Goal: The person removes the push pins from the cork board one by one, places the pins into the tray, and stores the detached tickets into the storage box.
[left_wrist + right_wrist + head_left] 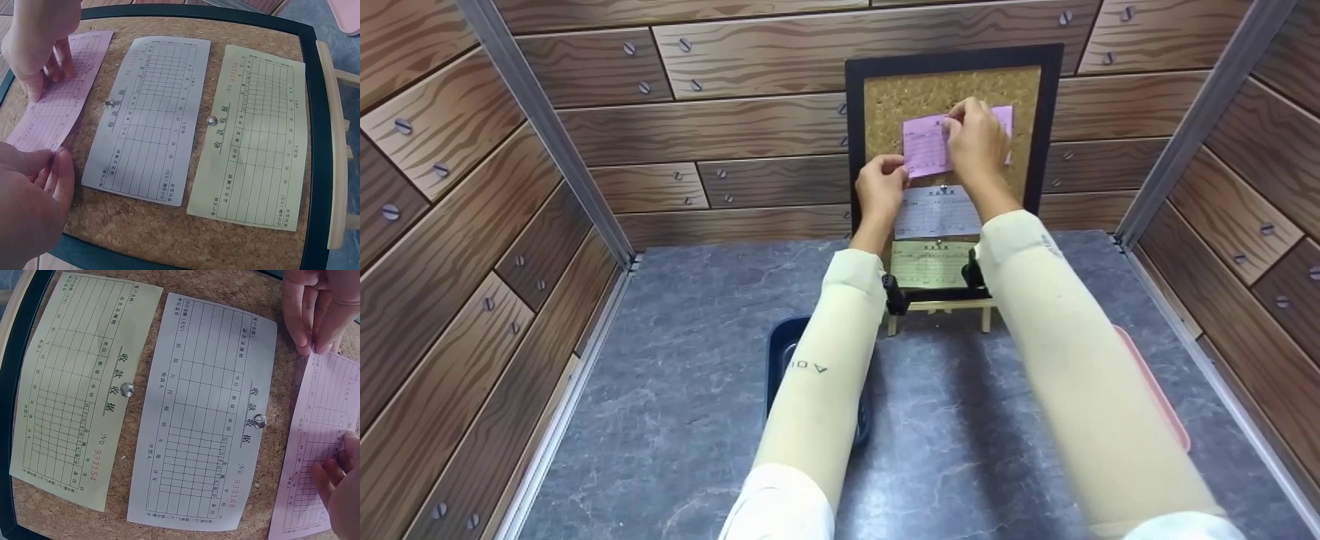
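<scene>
A pink receipt slip (pixel 924 148) lies against the upper part of a black-framed cork board (pixel 915 86). My left hand (pixel 883 187) pinches its lower left corner between thumb and fingertips. Over the slip's upper middle is my right hand (pixel 981 146), thumb and forefinger close together near the printed title and other fingers touching the paper. Whether those two fingertips hold something, I cannot tell. Below hang a white slip (pixel 149 121) and a pale green slip (pixel 250 140), each with a clear pushpin at its title, one pushpin (pixel 109 104) on the white and another pushpin (pixel 212 120) on the green.
A small wooden easel (pixel 986 319) carries the board on a grey marbled tabletop (pixel 682 352). Under my left forearm sits a dark blue tray (pixel 775 352); a pink tray (pixel 1155 390) shows beside my right forearm. Wood-patterned walls (pixel 750 127) enclose the back and sides.
</scene>
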The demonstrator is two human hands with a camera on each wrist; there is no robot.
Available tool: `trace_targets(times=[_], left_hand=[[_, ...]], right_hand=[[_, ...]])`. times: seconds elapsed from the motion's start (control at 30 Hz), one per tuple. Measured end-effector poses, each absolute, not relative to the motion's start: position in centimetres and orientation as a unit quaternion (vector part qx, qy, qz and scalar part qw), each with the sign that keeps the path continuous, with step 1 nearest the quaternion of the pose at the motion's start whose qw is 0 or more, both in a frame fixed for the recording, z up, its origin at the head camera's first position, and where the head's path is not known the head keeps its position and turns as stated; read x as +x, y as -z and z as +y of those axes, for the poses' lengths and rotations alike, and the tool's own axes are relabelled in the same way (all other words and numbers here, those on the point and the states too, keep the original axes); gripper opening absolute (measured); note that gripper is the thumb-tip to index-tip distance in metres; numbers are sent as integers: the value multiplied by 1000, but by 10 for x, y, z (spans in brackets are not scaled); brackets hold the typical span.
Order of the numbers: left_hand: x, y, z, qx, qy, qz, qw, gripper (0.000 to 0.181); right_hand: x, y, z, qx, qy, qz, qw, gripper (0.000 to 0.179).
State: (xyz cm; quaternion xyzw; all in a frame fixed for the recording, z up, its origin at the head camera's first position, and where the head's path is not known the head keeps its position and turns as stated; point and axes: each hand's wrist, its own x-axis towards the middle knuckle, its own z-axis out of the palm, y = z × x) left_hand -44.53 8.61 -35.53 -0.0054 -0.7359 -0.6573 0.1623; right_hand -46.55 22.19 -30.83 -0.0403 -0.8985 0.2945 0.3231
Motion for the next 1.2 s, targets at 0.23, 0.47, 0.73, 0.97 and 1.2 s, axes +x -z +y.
trace_targets(times=[0.23,0.47,0.73,0.97,1.2], left_hand=[[-444,355,85,-10,672,-724,156,14],[-441,356,81,-19,697,-701,150,15],[-435,360,77,-41,751,-645,137,16],[-426,364,69,-41,787,-602,129,16],[-409,375,55,-33,814,-567,125,18]], right_hand=[[-462,306,224,-46,-301,-907,290,21],[-459,308,233,-24,-383,-882,273,21],[-451,315,243,42,-512,-802,306,8],[-436,323,249,61,-539,-782,308,20],[-401,337,255,79,-557,-766,312,21]])
